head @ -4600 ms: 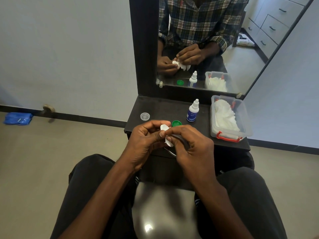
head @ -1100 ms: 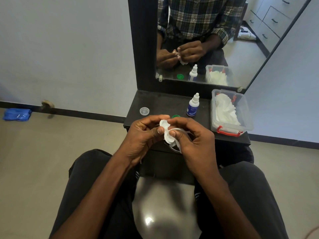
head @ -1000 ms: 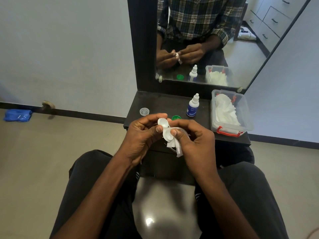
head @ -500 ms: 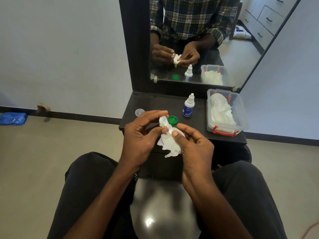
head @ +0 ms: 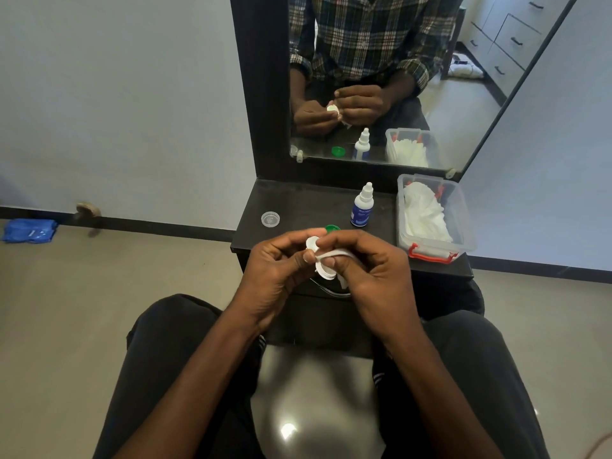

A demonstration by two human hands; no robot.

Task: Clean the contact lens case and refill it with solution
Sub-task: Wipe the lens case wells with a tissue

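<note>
My left hand (head: 278, 263) grips the white contact lens case (head: 319, 268) just in front of the dark dresser shelf (head: 298, 207). Pinched in my right hand (head: 367, 263) is a white tissue (head: 331, 253), pressed against the case. A green case cap (head: 332, 228) lies on the shelf just behind my fingers, partly hidden. Further left on the shelf sits a clear cap (head: 270, 218). The small solution bottle (head: 362, 207) with a white nozzle and blue label stands upright behind the hands.
A clear plastic box (head: 463, 220) of white tissues with red clasps sits at the shelf's right end. The mirror (head: 381, 77) behind reflects my hands. My knees flank the dresser. A blue packet (head: 28, 230) lies on the floor far left.
The loose tissue of half a second ago is now bunched tight under my right fingers against the case. Both hands stay together before the shelf.
</note>
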